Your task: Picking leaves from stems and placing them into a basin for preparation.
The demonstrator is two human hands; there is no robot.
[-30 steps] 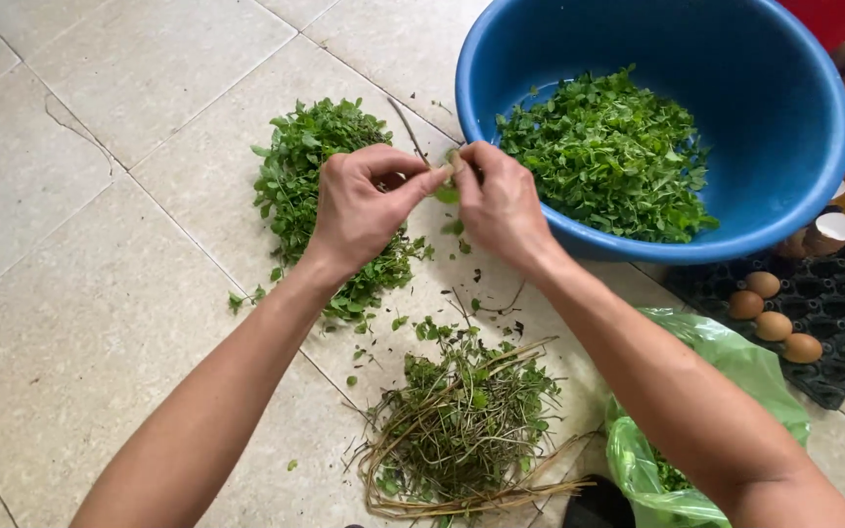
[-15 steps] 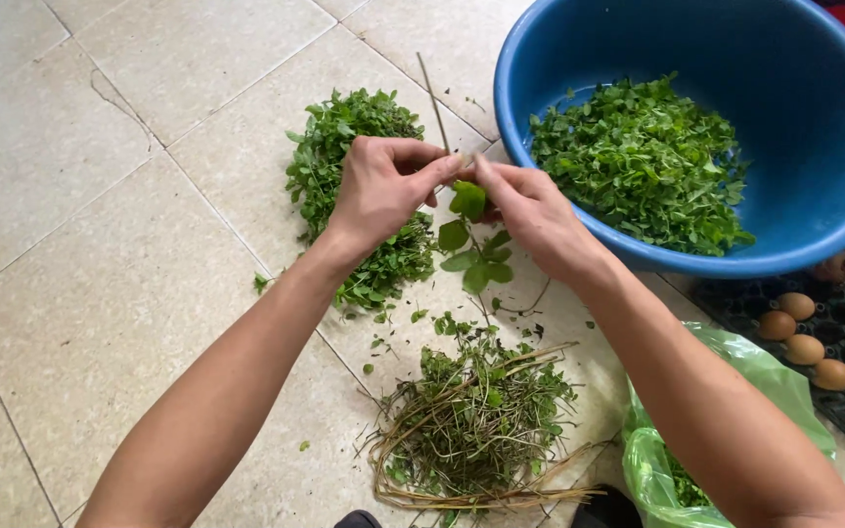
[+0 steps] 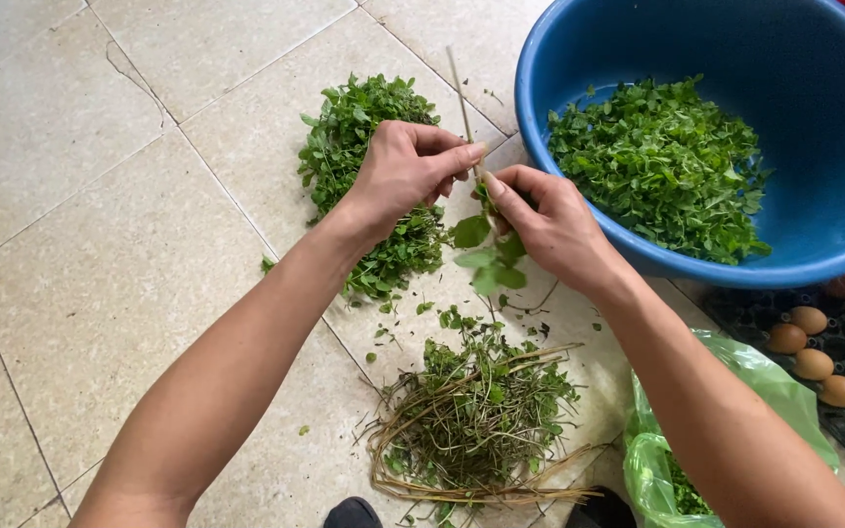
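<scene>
Left hand: the left hand [image 3: 405,174] is sitting just left of the frame's centre, fingers curled, thumb and forefinger pinching the thin pale stem [image 3: 461,96] that is sticking up toward the top of the frame.
Right hand: the right hand [image 3: 552,227] is lying just right of centre, closed in a pinch on the same sprig lower down, where the green leaves [image 3: 486,256] are hanging below the fingers.
Sprig: it is being held between both hands above the tiled floor [image 3: 100,244], at the middle of the frame, close beside the bowl's near rim.
Doing it well: judging from the grip, the left hand should be keeping the stem taut while the right is sliding or nipping close to the leaf joints, so only tender leaves are coming away and no woody stalk is going with them.
Unpicked pile: a heap of leafy greens [image 3: 369,166] is lying on the floor behind the left hand, upper centre.
Bowl: the blue basin [image 3: 833,127] is filling the upper right, holding picked leaves [image 3: 662,166].
Discards: a tangle of stripped stalks [image 3: 481,420] is lying at lower centre.
Other things: a green plastic bag [image 3: 735,391] is sitting at lower right, and brown eggs [image 3: 814,347] are resting in a dark tray at the right edge.
</scene>
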